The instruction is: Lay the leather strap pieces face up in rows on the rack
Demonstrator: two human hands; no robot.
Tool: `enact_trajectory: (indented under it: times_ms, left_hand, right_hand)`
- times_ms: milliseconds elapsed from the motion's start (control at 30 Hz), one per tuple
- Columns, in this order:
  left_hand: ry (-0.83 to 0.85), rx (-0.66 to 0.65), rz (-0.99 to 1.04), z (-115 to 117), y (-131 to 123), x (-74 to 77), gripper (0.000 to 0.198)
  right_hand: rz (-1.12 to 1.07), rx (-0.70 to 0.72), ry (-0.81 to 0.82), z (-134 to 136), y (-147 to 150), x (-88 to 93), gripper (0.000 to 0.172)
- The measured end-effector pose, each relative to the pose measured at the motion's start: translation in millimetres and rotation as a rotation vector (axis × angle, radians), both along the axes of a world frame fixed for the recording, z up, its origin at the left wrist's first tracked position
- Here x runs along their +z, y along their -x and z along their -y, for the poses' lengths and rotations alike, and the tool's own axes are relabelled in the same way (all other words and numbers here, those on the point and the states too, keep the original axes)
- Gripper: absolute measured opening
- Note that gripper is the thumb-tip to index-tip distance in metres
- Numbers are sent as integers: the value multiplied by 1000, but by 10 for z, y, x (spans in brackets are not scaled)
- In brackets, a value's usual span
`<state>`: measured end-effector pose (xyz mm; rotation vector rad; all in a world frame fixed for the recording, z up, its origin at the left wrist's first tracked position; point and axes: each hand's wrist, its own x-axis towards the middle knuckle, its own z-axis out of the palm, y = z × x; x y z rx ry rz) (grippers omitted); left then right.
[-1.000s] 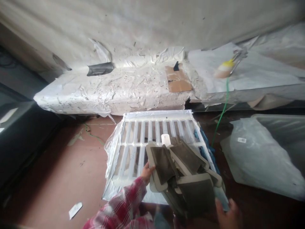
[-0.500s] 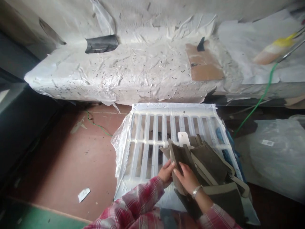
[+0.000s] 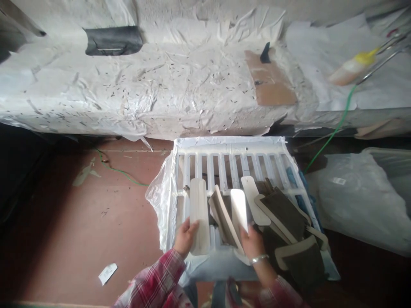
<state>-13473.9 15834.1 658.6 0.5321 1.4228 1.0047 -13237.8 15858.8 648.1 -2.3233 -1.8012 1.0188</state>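
Two bare hands at work over the near part of a slatted rack point(image 3: 229, 143). The left hand point(image 3: 185, 238) grasps a beige strip point(image 3: 199, 209) by its lower left edge, thumb on the face, over the rack's left part; the right hand point(image 3: 253, 244) grasps the lower end of a white strip point(image 3: 239, 205) near the rack's middle. For sound handling, each strip is best gripped lightly at an edge, kept flat against creasing and drawn clear of the curled brown piece point(image 3: 224, 220) between them; whether that piece also touches the right hand, I cannot tell from where I stand. The strips, probably pliable, could drag their neighbours if pulled sideways. In appearance, the beige strip is long, round-cornered and matt; the white strip looks shorter and catches the light. The curled brown piece shows a paler border. On the rack's right part lies a heap of brown pieces point(image 3: 284, 214), beige-bordered and overlapping at several angles, a second white strip point(image 3: 256, 201) along its left side. Beyond the rack's far edge runs a paper-covered surface point(image 3: 192, 81), flecked dark, bearing a cardboard sheet point(image 3: 274, 92) and, farther right, a yellow-capped bottle point(image 3: 348, 70).
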Motion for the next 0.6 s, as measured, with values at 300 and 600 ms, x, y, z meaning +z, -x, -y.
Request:
enact_trajectory:
  times_ms: [300,600]
  left_hand:
    - [76,-38,-325,533,872,-251,55]
    - [120,-149,-419,640,1207,-259,54]
  right_hand:
    - [-116,-179,163,48,263,-678,37]
    - [-534,-242,271,-386,233,-1293,35]
